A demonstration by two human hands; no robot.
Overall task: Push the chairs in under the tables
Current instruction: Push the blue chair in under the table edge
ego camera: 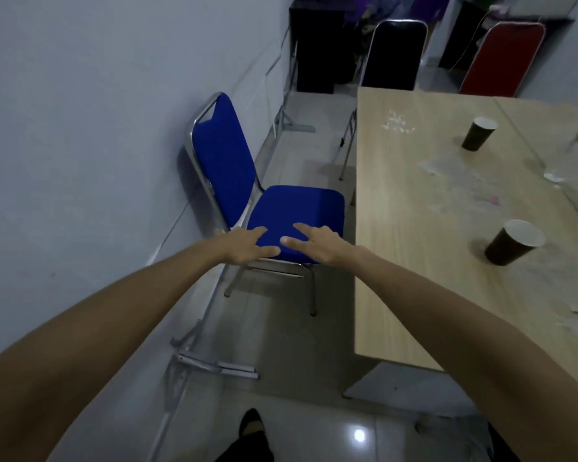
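A blue padded chair (301, 205) with a chrome frame stands between the wall and the light wooden table (414, 261), its back toward the wall and its seat facing the table's left edge. The seat is outside the table, just short of that edge. My left hand (247, 246) and my right hand (314, 243) reach out side by side over the near edge of the seat, fingers spread, holding nothing. Whether they touch the cushion I cannot tell. A black chair (396, 55) and a red chair (501, 58) stand at the table's far end.
Two dark paper cups (479, 133) (511, 243) and a clear plastic wrapper (571, 161) sit on the table. Metal folding frames (214, 365) lean along the grey wall at the left. A dark cabinet (317, 45) stands at the back. My foot (251, 425) is on the tiled floor.
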